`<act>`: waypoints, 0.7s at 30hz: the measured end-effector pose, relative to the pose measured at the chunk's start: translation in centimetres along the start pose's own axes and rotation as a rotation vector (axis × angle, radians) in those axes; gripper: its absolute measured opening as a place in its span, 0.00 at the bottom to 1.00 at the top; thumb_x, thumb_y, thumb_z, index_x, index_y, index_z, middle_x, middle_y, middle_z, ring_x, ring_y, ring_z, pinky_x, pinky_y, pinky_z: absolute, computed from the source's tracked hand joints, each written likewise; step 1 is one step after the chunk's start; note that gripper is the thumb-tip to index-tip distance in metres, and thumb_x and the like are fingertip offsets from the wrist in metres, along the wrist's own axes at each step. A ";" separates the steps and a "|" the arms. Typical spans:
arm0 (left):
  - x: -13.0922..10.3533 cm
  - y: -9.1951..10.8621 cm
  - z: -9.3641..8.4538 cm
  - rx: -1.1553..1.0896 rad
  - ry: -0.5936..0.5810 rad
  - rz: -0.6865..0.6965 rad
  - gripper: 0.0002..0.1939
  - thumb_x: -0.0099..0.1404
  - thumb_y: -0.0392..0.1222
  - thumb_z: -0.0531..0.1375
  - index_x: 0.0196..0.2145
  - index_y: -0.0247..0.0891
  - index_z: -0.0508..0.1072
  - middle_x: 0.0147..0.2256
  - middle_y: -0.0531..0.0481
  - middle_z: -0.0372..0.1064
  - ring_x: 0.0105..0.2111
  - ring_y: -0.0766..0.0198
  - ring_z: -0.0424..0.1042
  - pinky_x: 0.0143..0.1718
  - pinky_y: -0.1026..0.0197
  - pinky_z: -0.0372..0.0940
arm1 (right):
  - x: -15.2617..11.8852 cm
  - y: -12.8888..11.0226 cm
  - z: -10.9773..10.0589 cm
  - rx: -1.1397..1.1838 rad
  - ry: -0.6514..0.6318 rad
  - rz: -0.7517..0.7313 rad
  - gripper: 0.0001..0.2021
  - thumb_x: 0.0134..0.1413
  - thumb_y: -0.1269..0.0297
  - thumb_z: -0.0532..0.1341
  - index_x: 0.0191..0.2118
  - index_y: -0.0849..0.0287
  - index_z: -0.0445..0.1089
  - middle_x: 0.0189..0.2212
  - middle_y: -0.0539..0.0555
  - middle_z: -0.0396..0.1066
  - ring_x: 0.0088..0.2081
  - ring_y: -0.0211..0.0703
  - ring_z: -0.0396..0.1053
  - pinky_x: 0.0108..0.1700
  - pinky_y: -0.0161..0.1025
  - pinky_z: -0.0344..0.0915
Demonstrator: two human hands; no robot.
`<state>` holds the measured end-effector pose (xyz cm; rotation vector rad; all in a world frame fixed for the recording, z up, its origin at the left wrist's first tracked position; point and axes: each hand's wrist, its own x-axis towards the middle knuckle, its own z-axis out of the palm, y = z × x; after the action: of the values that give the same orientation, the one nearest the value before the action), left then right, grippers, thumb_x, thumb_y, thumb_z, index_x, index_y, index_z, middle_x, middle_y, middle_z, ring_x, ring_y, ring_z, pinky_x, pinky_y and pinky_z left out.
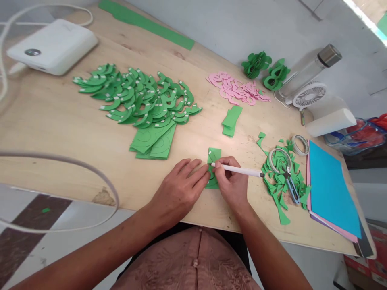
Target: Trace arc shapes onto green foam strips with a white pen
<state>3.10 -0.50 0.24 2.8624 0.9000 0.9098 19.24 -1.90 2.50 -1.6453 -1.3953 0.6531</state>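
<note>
Held white pen (242, 170) low in right grip (232, 185), steadied green paper (215, 152) beneath with left grip (180, 188) unclenched alongside; called for light strokes.

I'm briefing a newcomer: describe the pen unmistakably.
On the wooden table, find the right hand near the front edge. It holds the pen over a small green paper. Its slim white barrel and dark end set it apart from the green scraps beside it.
</note>
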 end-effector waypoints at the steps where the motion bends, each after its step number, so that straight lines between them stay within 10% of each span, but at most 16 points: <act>1: 0.0 0.0 0.0 0.000 0.000 -0.001 0.14 0.71 0.30 0.51 0.45 0.31 0.76 0.49 0.40 0.74 0.51 0.50 0.70 0.51 0.44 0.68 | 0.0 0.0 0.0 -0.004 0.003 -0.004 0.06 0.56 0.64 0.58 0.30 0.57 0.68 0.22 0.47 0.69 0.21 0.34 0.63 0.23 0.32 0.58; 21: 0.1 0.0 -0.2 -0.009 -0.010 -0.006 0.14 0.71 0.30 0.51 0.44 0.31 0.76 0.49 0.40 0.75 0.50 0.50 0.71 0.51 0.44 0.69 | -0.1 0.2 -0.3 -0.029 0.024 0.005 0.06 0.57 0.63 0.58 0.29 0.57 0.67 0.22 0.47 0.68 0.22 0.35 0.63 0.24 0.34 0.59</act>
<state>3.08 -0.44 0.45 2.8527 0.9001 0.8954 19.57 -2.05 2.41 -1.6747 -1.3895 0.6169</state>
